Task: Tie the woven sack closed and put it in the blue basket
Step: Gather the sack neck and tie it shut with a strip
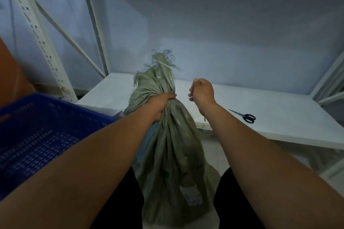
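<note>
A grey-green woven sack (pixel 175 154) stands upright on the floor between my knees, its mouth gathered into a frayed neck. My left hand (pixel 161 104) is clenched around that neck. A thin white tie (pixel 164 64) crosses the frayed top above my grip. My right hand (pixel 202 91) is a closed fist just right of the neck, pinching a short white piece of tie. The blue basket (pixel 42 132), a perforated plastic crate, sits to my left with its open top facing up.
A white shelf board (pixel 270 117) runs behind the sack, with black-handled scissors (pixel 243 116) lying on it at the right. White perforated rack posts (pixel 37 29) rise at the left. An orange object (pixel 11 76) stands behind the basket.
</note>
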Tool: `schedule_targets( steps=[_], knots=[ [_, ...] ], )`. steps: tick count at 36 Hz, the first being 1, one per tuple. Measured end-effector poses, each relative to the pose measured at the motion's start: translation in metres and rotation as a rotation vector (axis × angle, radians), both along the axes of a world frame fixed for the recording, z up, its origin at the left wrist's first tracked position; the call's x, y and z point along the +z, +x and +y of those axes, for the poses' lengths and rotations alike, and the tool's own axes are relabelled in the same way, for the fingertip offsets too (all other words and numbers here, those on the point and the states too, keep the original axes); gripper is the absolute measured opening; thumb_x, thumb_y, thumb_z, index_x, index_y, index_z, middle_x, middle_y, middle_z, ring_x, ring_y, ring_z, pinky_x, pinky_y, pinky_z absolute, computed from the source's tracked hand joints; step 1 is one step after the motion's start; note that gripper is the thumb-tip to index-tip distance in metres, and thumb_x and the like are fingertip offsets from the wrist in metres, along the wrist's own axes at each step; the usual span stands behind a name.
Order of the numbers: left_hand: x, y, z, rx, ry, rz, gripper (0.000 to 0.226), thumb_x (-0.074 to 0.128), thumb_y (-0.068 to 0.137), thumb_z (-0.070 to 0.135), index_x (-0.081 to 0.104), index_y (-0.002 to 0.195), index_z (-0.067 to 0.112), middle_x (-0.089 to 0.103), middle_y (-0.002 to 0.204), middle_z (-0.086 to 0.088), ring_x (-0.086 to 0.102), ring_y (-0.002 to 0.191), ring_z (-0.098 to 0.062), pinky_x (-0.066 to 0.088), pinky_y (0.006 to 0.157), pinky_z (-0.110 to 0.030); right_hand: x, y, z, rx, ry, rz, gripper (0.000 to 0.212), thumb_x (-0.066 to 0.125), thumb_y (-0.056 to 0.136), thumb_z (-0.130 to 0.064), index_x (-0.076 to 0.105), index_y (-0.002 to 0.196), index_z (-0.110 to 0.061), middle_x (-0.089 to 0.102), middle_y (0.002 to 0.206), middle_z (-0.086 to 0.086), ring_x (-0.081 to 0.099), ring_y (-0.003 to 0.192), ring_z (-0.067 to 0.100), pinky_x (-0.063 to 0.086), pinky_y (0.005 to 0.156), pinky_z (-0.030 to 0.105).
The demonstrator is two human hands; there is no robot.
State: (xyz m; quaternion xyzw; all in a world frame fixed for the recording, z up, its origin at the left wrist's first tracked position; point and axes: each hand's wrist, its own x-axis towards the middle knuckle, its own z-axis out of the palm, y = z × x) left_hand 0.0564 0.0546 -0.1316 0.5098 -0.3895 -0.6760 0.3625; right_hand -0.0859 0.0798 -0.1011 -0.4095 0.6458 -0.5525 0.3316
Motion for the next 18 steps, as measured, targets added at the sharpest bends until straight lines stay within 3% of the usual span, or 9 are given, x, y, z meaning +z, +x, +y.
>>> schedule_targets(
  steps=[3, 5, 9, 12, 14, 18],
  knots=[
    [0.004, 0.006, 0.0, -0.06, -0.014, -0.001, 0.039, 0.073, 0.086, 0.026, 0.067, 0.115, 0.001, 0.072, 0.093, -0.014, 0.068, 0.074, -0.025, 0.056, 0.057, -0.028, -0.003, -0.021, -0.006, -0.029, 0.116, -0.002, 0.028, 0.04, 0.097, -0.026, 0.054, 0.075, -0.017, 0.051, 0.069, 0.004, 0.043, 0.053, 0.02, 0.035, 0.049, 0.026],
    [0.006, 0.008, -0.002, -0.073, -0.029, 0.01, 0.033, 0.073, 0.086, 0.024, 0.068, 0.11, 0.002, 0.071, 0.089, -0.013, 0.067, 0.071, -0.025, 0.056, 0.055, -0.028, -0.005, -0.034, -0.01, -0.031, 0.18, 0.003, 0.026, 0.041, 0.097, -0.028, 0.053, 0.075, -0.019, 0.05, 0.071, 0.002, 0.043, 0.055, 0.018, 0.034, 0.049, 0.026],
    [0.004, 0.008, -0.008, -0.103, -0.066, 0.024, 0.045, 0.078, 0.079, 0.024, 0.068, 0.116, 0.001, 0.072, 0.102, -0.015, 0.069, 0.083, -0.026, 0.058, 0.07, -0.032, 0.005, -0.048, -0.001, -0.069, 0.267, -0.127, 0.028, 0.042, 0.097, -0.011, 0.039, 0.071, -0.02, 0.039, 0.069, 0.0, 0.036, 0.054, 0.015, 0.035, 0.048, 0.027],
    [0.005, 0.003, -0.006, -0.219, -0.035, 0.061, 0.027, 0.076, 0.082, 0.02, 0.072, 0.102, 0.003, 0.073, 0.099, -0.015, 0.069, 0.088, -0.027, 0.057, 0.085, -0.037, 0.002, -0.052, 0.0, 0.003, 0.495, -0.258, 0.031, 0.034, 0.092, -0.005, 0.038, 0.064, -0.017, 0.028, 0.051, -0.002, 0.02, 0.037, 0.013, 0.022, 0.036, 0.016],
    [0.007, -0.005, -0.002, -0.304, -0.011, 0.09, 0.018, 0.072, 0.086, 0.018, 0.073, 0.097, 0.003, 0.074, 0.097, -0.014, 0.07, 0.088, -0.027, 0.056, 0.089, -0.038, 0.004, -0.048, -0.001, 0.099, 0.607, -0.287, 0.031, 0.035, 0.093, -0.006, 0.041, 0.063, -0.015, 0.024, 0.045, -0.004, 0.014, 0.032, 0.01, 0.021, 0.034, 0.014],
    [0.007, -0.024, 0.002, -0.376, -0.016, 0.118, 0.019, 0.066, 0.091, 0.017, 0.073, 0.104, 0.005, 0.074, 0.102, -0.013, 0.07, 0.091, -0.027, 0.054, 0.094, -0.039, 0.008, -0.036, -0.004, 0.274, 0.683, -0.315, 0.033, 0.033, 0.093, -0.009, 0.037, 0.062, -0.019, 0.019, 0.045, -0.007, 0.009, 0.032, 0.007, 0.018, 0.038, 0.01]
  ],
)
